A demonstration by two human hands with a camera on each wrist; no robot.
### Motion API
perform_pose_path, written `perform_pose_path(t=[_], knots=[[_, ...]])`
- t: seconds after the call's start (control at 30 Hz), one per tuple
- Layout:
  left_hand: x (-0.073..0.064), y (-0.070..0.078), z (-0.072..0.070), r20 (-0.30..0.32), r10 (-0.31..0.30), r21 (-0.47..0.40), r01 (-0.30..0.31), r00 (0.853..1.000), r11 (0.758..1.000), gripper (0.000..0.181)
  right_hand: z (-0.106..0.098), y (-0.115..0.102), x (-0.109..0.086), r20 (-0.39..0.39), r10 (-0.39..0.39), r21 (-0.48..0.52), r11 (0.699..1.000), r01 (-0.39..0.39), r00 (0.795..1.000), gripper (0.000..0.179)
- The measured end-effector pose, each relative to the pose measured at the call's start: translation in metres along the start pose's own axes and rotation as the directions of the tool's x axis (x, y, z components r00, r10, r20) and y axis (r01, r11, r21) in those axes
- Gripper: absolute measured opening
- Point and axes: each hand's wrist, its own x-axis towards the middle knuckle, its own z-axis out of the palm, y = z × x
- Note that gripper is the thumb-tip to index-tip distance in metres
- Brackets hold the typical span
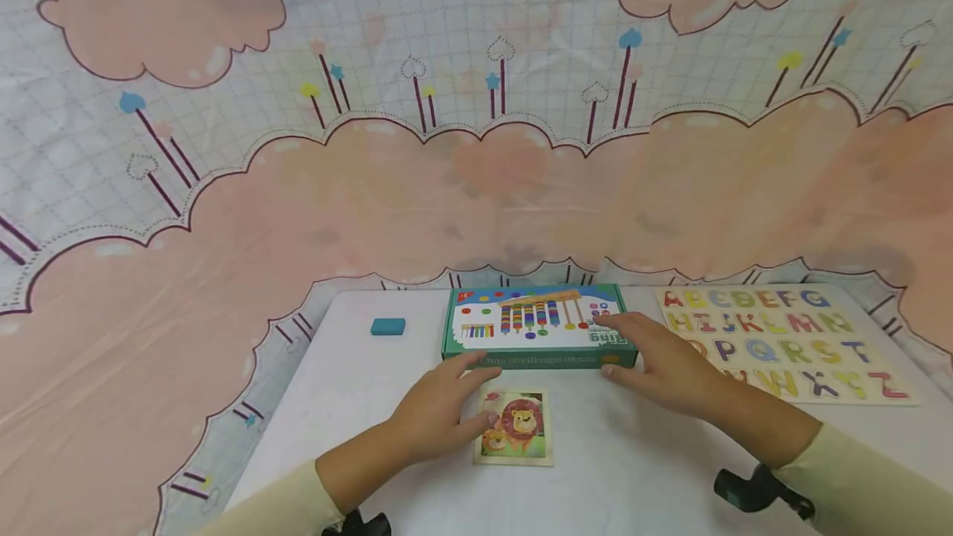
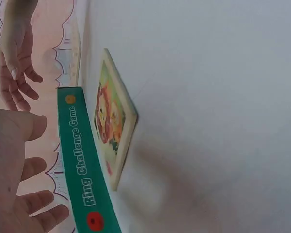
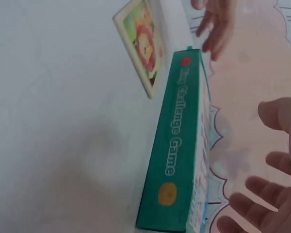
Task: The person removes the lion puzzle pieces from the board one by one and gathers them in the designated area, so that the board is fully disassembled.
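Observation:
A green-edged box [image 1: 532, 329] printed "Ring Challenge Game" lies flat on the white table, its side lettering facing me. My left hand [image 1: 439, 408] is near its front left edge, fingers spread and holding nothing. Below that hand lies a small square wooden puzzle [image 1: 524, 430] with a lion picture, partly overlapped by the thumb in the head view. My right hand [image 1: 666, 366] hovers by the right end of the box, thumb and fingers apart, with nothing between them. In the left wrist view, the box [image 2: 82, 155] stands beyond the spread left fingers [image 2: 41, 200].
A wooden alphabet board [image 1: 789, 346] lies at the right, partly behind the right forearm. At the back left sits a small blue block [image 1: 388, 327]. Behind the table [image 1: 335, 370] hangs a patterned cloth [image 1: 462, 197]. Dark camera mounts are strapped at both wrists.

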Motion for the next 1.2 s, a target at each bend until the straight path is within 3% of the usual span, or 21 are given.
perform_pose_path(t=[0.17,0.33,0.53,0.73,0.97,1.2], knots=[[-0.003,-0.001,0.014,0.0,-0.04,-0.015,0.04,0.999,0.999,0.051,0.013,0.001,0.002,0.071,-0.022,0.147,0.989,0.012,0.997,0.061],[-0.009,-0.002,0.027,0.031,-0.093,-0.029,0.094,0.995,0.995,0.057,0.031,0.0,0.008,0.136,-0.029,0.261,0.965,-0.008,0.99,0.055],[-0.016,-0.003,0.037,0.03,-0.083,-0.037,0.085,0.996,0.996,0.059,0.058,-0.002,0.017,0.201,-0.143,0.461,0.887,0.035,0.969,0.047],[-0.021,-0.002,0.044,0.019,-0.072,-0.042,0.073,0.997,0.996,0.059,0.086,-0.009,0.028,0.189,-0.197,0.553,0.831,0.061,0.962,0.041],[-0.025,-0.003,0.055,-0.013,-0.078,-0.073,0.077,0.997,0.994,0.061,0.118,-0.029,0.043,0.162,-0.107,0.54,0.842,0.003,0.981,0.033],[-0.025,-0.004,0.06,-0.029,-0.078,-0.085,0.076,0.997,0.993,0.06,0.128,-0.042,0.053,0.141,-0.022,0.49,0.87,-0.051,0.99,0.032]])
